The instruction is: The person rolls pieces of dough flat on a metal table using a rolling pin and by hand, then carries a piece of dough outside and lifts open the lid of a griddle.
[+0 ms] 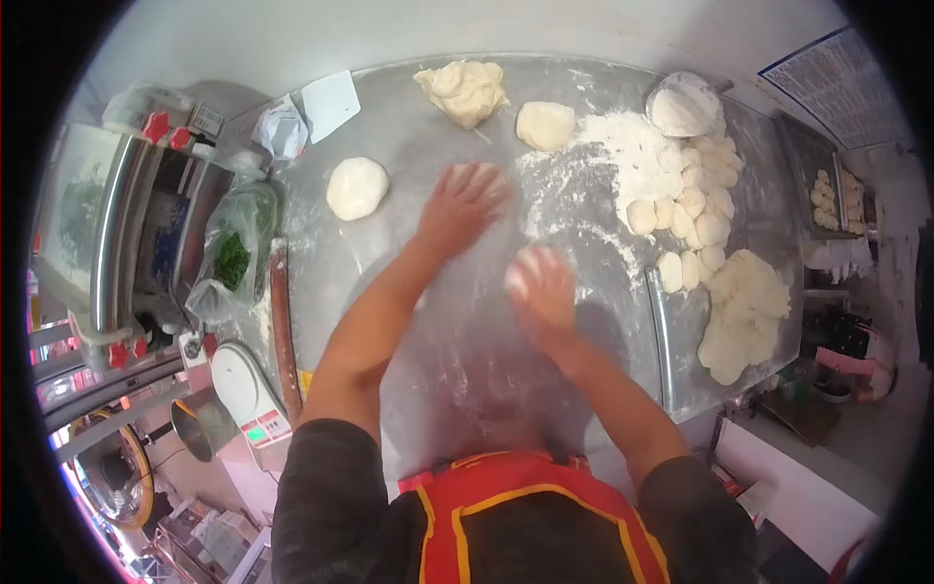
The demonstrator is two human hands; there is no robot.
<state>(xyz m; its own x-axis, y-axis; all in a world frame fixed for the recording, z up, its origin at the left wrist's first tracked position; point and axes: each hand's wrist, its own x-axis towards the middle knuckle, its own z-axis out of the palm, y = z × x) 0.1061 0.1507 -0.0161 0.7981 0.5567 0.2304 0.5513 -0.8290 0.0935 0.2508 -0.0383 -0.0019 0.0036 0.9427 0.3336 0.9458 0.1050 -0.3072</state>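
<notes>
Palm down over the middle of the metal table [438,350], my left hand [467,206] has its fingers spread and slightly blurred, with nothing seen in it. My right hand [541,287] is lower and to the right, blurred, its fingers apart and nothing visible in it. Left of my left hand lies a smooth round dough ball [357,189]. Beyond my hands are a rough dough lump [464,92] and a smaller dough piece [546,126]. Loose white flour [632,161] is spread to the right of my left hand.
Several small dough pieces [693,201] and a large flat dough sheet [744,316] lie at the right, beside a metal rod [661,336]. A flour bowl [684,105] stands behind. At the left are a wooden rod [283,331], a bag of greens [233,255] and a scale [240,384].
</notes>
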